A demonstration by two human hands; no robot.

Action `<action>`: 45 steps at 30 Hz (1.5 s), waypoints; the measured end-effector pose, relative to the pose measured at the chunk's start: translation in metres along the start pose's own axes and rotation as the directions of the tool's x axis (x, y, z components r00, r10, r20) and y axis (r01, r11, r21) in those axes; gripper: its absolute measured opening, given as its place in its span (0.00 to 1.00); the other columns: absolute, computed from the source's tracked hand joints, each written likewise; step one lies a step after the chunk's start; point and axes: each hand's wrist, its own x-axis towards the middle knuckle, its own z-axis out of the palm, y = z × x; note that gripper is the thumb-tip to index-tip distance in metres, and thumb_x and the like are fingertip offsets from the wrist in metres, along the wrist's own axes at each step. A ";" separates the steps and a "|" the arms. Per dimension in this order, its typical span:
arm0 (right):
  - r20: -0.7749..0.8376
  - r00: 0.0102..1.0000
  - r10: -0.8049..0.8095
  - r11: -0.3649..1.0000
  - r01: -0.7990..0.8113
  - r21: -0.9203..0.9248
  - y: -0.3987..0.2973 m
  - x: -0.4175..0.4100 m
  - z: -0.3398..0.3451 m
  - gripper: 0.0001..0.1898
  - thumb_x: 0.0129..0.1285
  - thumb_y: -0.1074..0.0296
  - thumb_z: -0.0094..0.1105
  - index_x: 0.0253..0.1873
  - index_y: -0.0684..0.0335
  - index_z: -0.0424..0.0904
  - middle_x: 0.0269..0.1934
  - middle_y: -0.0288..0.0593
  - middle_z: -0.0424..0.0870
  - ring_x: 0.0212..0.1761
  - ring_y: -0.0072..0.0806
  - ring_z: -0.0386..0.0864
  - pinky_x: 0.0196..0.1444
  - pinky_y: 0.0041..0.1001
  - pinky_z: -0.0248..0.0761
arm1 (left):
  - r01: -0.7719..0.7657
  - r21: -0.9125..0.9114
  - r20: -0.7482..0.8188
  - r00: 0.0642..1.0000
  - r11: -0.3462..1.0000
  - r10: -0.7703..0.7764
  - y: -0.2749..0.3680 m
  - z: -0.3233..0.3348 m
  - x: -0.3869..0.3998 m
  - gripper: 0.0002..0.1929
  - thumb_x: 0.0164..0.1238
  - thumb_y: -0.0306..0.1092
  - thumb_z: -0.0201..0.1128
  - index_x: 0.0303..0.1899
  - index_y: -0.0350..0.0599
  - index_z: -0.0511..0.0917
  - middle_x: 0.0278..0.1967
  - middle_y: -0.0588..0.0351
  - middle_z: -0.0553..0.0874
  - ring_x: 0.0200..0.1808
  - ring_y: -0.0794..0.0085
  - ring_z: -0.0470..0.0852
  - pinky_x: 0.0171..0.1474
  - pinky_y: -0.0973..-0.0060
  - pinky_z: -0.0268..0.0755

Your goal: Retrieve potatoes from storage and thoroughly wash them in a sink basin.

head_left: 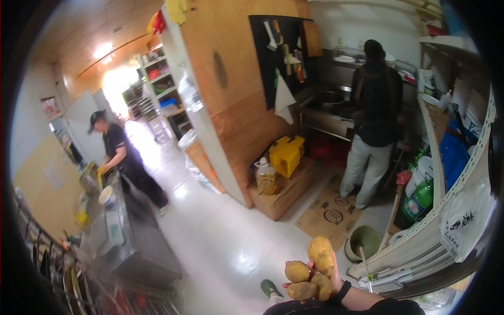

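Several potatoes lie in a cluster in my right hand (335, 275) at the lower middle of the head view. A large upright potato (320, 252) leans at the top against my palm. Below it are a rounder potato (297, 271) on the left, a long one (302, 291) at the bottom and a smaller potato (322, 286) near my wrist. My fingertips show at the left side of the pile, and the potatoes hide much of the palm. A black band (343, 291) circles that wrist. My left hand is out of view.
A metal counter (145, 236) runs along the left, with a person (122, 153) working there. Another person (376, 106) stands at the stove (327, 118). Right of my hand are a bucket (362, 244) and shelving (427, 236). A cardboard box (275, 204) holds an oil jug (266, 177).
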 end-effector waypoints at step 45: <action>0.309 0.732 -0.607 0.780 0.623 0.056 -0.307 0.243 0.036 0.33 0.62 0.32 0.41 0.59 0.54 0.70 0.53 0.38 0.76 0.65 0.46 0.63 0.68 0.49 0.53 | 0.274 0.268 0.115 0.943 0.924 -0.313 0.192 0.389 0.447 0.16 0.66 0.46 0.52 0.34 0.41 0.73 0.30 0.51 0.78 0.34 0.64 0.76 0.36 0.69 0.73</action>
